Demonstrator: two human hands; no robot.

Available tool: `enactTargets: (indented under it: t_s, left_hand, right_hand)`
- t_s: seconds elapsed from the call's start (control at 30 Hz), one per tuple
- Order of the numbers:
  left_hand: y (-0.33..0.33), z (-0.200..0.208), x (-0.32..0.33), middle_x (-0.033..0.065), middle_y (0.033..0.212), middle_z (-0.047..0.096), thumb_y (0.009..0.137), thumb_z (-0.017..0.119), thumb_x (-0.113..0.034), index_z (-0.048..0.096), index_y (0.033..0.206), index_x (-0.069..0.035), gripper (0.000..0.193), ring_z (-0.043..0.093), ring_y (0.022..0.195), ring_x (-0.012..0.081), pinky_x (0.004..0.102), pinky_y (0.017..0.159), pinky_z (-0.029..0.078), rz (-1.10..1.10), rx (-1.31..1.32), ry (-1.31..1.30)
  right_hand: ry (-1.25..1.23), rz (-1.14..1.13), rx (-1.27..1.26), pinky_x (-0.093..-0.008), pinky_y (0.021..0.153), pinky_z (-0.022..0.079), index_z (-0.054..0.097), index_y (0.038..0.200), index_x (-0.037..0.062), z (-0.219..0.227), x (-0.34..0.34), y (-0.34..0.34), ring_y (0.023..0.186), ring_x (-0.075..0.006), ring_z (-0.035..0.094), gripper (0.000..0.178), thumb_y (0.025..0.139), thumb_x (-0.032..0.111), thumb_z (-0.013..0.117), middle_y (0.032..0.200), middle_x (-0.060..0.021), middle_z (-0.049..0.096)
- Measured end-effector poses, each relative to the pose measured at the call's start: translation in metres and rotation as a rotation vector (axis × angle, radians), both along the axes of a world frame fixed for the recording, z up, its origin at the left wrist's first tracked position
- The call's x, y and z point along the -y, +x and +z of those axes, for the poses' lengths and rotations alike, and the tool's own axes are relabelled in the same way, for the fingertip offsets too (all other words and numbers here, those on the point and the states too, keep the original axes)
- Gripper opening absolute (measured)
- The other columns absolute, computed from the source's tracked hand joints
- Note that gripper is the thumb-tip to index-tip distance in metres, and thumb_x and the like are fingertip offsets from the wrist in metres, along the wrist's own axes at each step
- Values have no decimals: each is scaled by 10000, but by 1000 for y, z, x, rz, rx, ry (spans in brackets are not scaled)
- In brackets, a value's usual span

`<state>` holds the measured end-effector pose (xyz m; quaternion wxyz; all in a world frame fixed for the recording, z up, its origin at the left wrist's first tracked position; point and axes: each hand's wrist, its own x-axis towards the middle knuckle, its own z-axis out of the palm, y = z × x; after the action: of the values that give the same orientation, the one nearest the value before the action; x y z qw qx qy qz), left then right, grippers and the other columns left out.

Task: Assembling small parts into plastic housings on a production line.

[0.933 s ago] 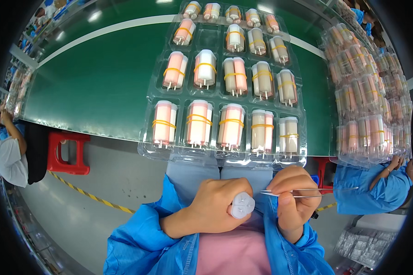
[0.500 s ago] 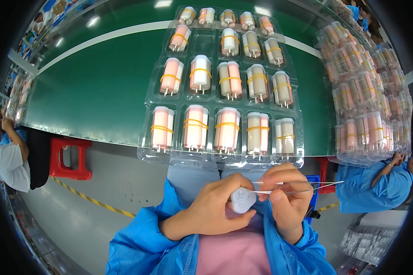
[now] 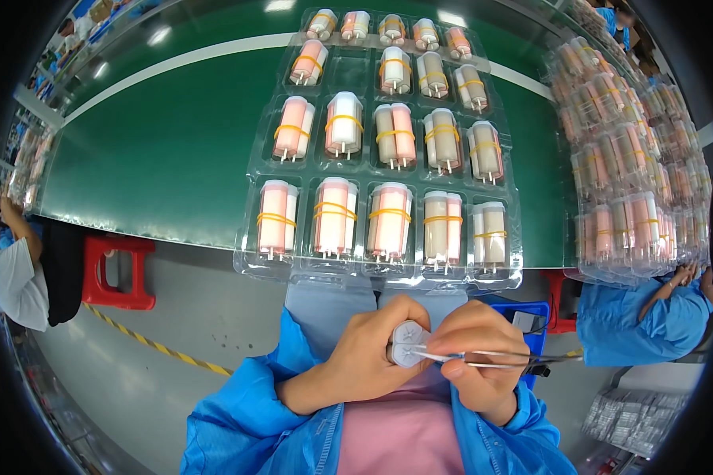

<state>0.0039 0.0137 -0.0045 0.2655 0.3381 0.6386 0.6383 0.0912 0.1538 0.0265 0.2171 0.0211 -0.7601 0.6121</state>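
Note:
My left hand [image 3: 364, 352] is wrapped around a pale grey piece with a lobed end face [image 3: 409, 343], held upright in front of my chest. Its lower part is hidden by my fingers. In my right hand [image 3: 483, 348] is a pair of metal tweezers [image 3: 495, 358], pinched between thumb and fingers. The tweezers' pale tips meet the end face of the grey piece near its middle. Whether anything tiny sits between those tips, I cannot tell. Beyond my hands lies a clear plastic tray [image 3: 293, 266] with bundles of pink, white and grey cylinders [image 3: 334, 218] bound by yellow bands.
The tray rests on a green worktable [image 3: 150, 158] and juts over its near edge. Tall stacks of similar filled trays [image 3: 618, 158] stand to the right. A blue bin [image 3: 535, 332] is beside my right hand. Red stools [image 3: 119, 273] and co-workers are on both sides.
The tweezers' arms, spread wide before, have closed together, and their tips have come onto the grey piece's end face. My left hand has shifted slightly left with the piece.

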Motion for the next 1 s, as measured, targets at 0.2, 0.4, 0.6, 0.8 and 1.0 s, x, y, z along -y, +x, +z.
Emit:
enactTargets:
  t_s: [0.2,0.4,0.6,0.8,1.0]
  left_hand:
    - [-1,-5,2,113,746,601,665,718,-32,558,876,-45,265,619,647,293,342,548,460,-12,-49,20]
    - [-2,-4,3,120,727,602,666,725,-65,555,865,-46,263,619,644,303,349,541,459,-33,-54,3]
    - [-3,-5,4,125,729,607,669,722,-74,554,860,-47,256,621,646,311,354,538,464,-44,-64,5]
    - [-1,-7,3,120,711,599,673,721,-77,552,852,-51,247,617,624,303,353,521,457,-21,-100,0]
    - [-1,-7,2,117,694,594,682,717,-80,551,840,-55,231,610,608,303,356,508,451,-8,-131,-6]
  right_hand:
    - [58,57,-26,-302,596,483,676,866,12,0,2,-5,680,-236,612,141,745,74,717,831,-105,661]
    - [35,89,-27,-307,611,484,673,842,16,0,1,-8,683,-238,612,128,730,56,721,804,-98,667]
    - [33,87,-22,-308,616,484,671,829,18,-1,1,-8,683,-241,614,114,727,43,715,794,-96,668]
    - [-18,53,10,-293,585,477,671,792,27,-2,3,-8,668,-225,615,74,733,48,711,776,-93,657]
    - [-13,49,5,-296,571,473,670,783,29,-4,3,-7,645,-224,606,65,736,49,711,768,-92,650]
